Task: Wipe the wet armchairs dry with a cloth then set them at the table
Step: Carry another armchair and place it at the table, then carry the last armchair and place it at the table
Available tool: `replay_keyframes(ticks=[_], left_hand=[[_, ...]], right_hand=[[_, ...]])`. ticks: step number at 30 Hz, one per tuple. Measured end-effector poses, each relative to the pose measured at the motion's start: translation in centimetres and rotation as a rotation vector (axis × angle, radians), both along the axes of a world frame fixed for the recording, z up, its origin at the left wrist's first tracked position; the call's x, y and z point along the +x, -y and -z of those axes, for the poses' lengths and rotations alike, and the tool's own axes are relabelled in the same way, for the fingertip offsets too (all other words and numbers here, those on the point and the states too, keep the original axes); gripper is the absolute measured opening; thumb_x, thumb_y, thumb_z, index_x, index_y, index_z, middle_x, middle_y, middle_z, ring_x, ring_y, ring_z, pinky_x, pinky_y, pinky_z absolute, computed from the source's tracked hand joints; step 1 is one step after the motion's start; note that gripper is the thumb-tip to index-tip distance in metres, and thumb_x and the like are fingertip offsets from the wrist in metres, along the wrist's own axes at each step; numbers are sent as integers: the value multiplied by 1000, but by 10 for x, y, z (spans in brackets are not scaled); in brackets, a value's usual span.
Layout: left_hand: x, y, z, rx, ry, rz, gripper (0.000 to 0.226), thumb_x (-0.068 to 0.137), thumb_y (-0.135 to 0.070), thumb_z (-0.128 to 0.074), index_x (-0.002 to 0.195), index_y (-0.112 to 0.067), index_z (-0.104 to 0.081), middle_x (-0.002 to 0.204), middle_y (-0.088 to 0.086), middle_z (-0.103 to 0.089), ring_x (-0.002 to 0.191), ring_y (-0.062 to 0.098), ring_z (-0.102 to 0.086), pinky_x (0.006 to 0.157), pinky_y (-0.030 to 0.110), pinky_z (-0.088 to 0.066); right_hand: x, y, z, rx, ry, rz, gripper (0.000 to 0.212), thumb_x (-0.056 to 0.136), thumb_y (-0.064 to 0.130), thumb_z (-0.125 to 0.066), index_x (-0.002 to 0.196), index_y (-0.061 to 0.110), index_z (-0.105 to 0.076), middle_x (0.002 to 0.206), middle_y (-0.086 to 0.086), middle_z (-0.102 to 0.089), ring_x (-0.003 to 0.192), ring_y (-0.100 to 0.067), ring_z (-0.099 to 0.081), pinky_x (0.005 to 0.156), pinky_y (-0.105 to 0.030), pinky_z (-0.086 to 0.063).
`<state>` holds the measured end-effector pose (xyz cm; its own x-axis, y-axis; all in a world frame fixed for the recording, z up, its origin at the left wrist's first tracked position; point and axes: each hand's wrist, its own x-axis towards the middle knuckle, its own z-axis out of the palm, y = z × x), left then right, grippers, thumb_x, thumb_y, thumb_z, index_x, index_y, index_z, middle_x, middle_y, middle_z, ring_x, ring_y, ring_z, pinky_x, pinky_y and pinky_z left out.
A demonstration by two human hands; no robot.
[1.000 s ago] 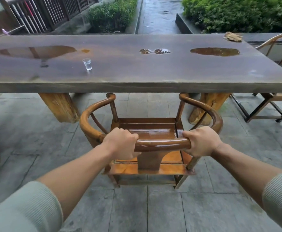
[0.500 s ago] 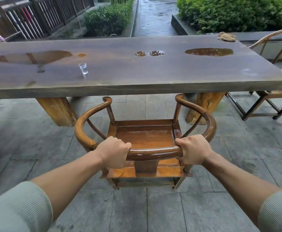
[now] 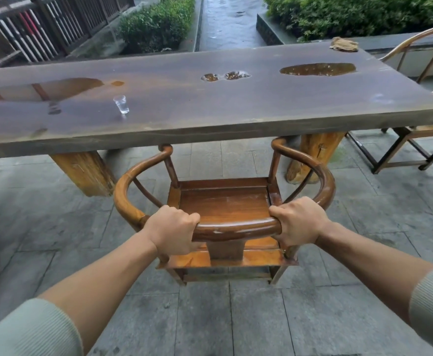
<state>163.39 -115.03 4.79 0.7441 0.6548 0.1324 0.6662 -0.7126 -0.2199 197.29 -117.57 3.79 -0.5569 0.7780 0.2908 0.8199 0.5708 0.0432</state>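
A round-backed wooden armchair (image 3: 223, 201) faces the long wooden table (image 3: 210, 116), its armrest tips just under the table's near edge. My left hand (image 3: 171, 231) and my right hand (image 3: 299, 222) both grip the curved top rail of the chair's back, one on each side of the centre splat. A crumpled brown cloth (image 3: 343, 44) lies on the table's far right corner, out of reach of both hands. Puddles (image 3: 318, 69) sit on the tabletop.
A small clear glass (image 3: 121, 104) stands on the table's left half. Another armchair (image 3: 415, 140) stands at the table's right end. Thick log legs (image 3: 84, 173) hold the table on either side of my chair. Grey stone paving, hedges and a railing lie beyond.
The chair has slid forward toward the table; its armrest tips now reach under the near edge. Both hands keep the same grip on the back rail.
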Motion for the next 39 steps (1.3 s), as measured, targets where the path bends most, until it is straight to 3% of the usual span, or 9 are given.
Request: replay_keyframes(ticks=[9,16,21,25,27,29,31,34,39], left_hand=[[5,9,-4,-15,37,-39,44,81,-64,-60,70,-29,-37,52,-17,-38,36,8,-33,43,14,-17],[22,12,-1,12,88,-55,43,77,-62,-67,67,-23,-53,50,-12,-52,39,8,-24,46,13,-11],[22,6,2,-4,66,-31,47,79,-64,-62,70,-27,-34,52,-16,-33,36,8,-26,43,15,-15],[23,8,2,-66,31,-71,42,78,-64,-60,72,-28,-39,53,-17,-39,37,7,-35,40,14,-21],[25,7,-1,-106,40,-90,39,79,-65,-56,80,-27,-47,63,-15,-52,46,7,-44,39,20,-33],[26,8,-1,-142,89,-96,49,78,-69,-51,103,-27,-51,88,-10,-63,68,10,-56,54,27,-52],[26,11,-4,-221,101,-63,76,78,-77,-45,132,-24,-44,121,-2,-60,101,17,-60,82,36,-55],[24,7,-12,-328,31,-25,90,82,-85,-32,153,-30,-21,154,5,-38,140,24,-35,115,48,-32],[20,-6,-37,-396,145,-149,87,85,-87,-24,154,-35,-16,160,1,-29,147,22,-24,122,49,-15]], right_hand=[[2,1,-4,-31,14,-32,34,78,52,-51,70,19,-57,54,4,-57,40,-25,-53,42,-24,-32],[17,-10,-10,-135,135,15,33,78,55,-56,79,22,-59,62,5,-60,52,-25,-60,48,-29,-46],[20,-10,-2,-67,72,-17,35,75,52,-60,75,17,-62,57,3,-58,43,-27,-57,41,-31,-45],[14,-7,-6,-124,78,25,37,75,57,-45,79,22,-57,60,8,-55,49,-26,-58,46,-30,-45],[13,-8,-15,-230,111,20,32,74,56,-50,92,30,-55,71,12,-56,62,-22,-62,53,-29,-45],[12,-8,-21,-365,107,3,60,76,66,-54,129,38,-49,101,11,-59,87,-15,-60,68,-31,-49],[12,-7,-27,-513,70,-10,90,79,80,-48,156,42,-19,136,5,-47,113,-14,-50,92,-34,-46],[-2,-6,-38,-624,-1,-63,92,86,86,-41,158,50,1,164,4,-21,142,-18,-31,115,-42,-30],[-48,-25,-51,-613,-102,-145,76,96,78,-33,158,51,0,170,9,-8,154,-13,-7,126,-44,-7]])
